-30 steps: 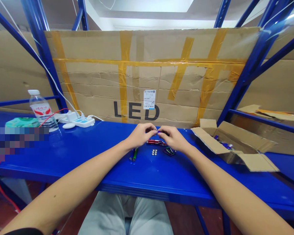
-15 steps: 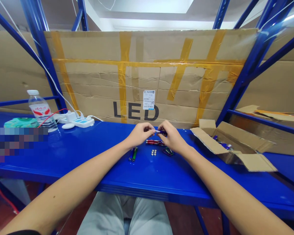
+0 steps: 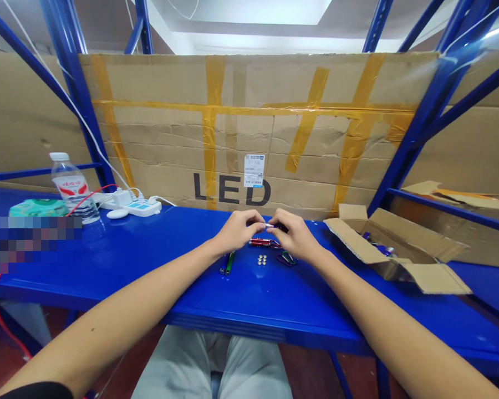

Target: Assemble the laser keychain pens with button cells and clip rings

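My left hand [image 3: 238, 230] and my right hand [image 3: 293, 235] meet over the blue shelf top [image 3: 149, 266], fingers pinched together on a small purple pen-shaped light [image 3: 273, 226] held between them. Just below the hands lies a red pen light [image 3: 261, 242]. A green one and a dark one [image 3: 228, 262] lie side by side under my left wrist. Several small silver button cells [image 3: 261, 259] sit in a cluster in front. Coloured clips [image 3: 286, 258] lie under my right hand.
An open cardboard box [image 3: 399, 249] with purple items stands at the right. A large taped "LED" carton [image 3: 249, 127] walls off the back. At the left are a water bottle [image 3: 72, 185], a white power strip [image 3: 137, 206], a green packet [image 3: 37, 208] and a red cable [image 3: 0, 316].
Both hands stay pinched on the small purple light; the fingers have shifted slightly around it. Nothing on the shelf top has moved.
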Tool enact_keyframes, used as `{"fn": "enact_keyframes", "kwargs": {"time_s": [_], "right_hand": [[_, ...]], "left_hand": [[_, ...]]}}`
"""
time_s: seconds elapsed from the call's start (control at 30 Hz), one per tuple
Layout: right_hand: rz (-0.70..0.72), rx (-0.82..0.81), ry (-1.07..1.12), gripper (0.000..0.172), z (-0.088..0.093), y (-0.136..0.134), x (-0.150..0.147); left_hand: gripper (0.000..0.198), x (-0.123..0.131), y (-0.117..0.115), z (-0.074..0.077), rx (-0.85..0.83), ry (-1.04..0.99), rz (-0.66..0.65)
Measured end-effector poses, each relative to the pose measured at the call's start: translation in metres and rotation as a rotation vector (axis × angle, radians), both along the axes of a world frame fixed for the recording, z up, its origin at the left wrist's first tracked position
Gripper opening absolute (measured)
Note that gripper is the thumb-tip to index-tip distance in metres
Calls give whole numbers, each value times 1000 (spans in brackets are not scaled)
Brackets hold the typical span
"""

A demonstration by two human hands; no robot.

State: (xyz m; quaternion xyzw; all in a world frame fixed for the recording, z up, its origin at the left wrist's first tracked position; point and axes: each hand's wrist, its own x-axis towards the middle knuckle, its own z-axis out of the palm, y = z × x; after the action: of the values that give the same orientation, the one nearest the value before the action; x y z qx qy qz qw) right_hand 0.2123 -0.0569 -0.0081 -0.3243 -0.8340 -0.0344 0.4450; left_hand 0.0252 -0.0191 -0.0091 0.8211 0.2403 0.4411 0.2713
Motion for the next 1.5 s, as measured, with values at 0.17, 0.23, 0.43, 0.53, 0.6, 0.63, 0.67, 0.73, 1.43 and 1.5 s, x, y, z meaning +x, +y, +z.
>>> {"fn": "enact_keyframes", "kwargs": {"time_s": [0.17, 0.23, 0.43, 0.53, 0.6, 0.63, 0.67, 0.73, 1.43, 1.5], "right_hand": [[-19, -239, 69, 15, 4, -3, -1], [4, -362, 116, 17, 5, -3, -1], [197, -736, 292, 24, 5, 0, 3], [360, -945, 384, 30, 4, 2, 7], [439, -1073, 420, 33, 3, 3, 10], [468, -1132, 431, 34, 3, 4, 12], [489, -1183, 436, 34, 3, 5, 13], [514, -1257, 432, 32, 2, 6, 16], [503, -1186, 507, 31, 2, 5, 14], [491, -1159, 510, 31, 3, 5, 12]], "left_hand": [[7, 0, -3, -2, 237, 45, 34], [9, 0, -2, -3, 361, 57, 36], [14, 1, 1, -7, 686, 111, 45], [16, 0, -1, -5, 779, 171, 38], [18, 0, -3, -4, 823, 220, 28], [19, 0, -4, -3, 843, 242, 26], [20, 1, -5, -3, 861, 261, 24], [19, 1, -7, -2, 892, 296, 19], [20, 6, -4, -4, 738, 252, 83], [19, 6, -5, -4, 732, 234, 113]]}}
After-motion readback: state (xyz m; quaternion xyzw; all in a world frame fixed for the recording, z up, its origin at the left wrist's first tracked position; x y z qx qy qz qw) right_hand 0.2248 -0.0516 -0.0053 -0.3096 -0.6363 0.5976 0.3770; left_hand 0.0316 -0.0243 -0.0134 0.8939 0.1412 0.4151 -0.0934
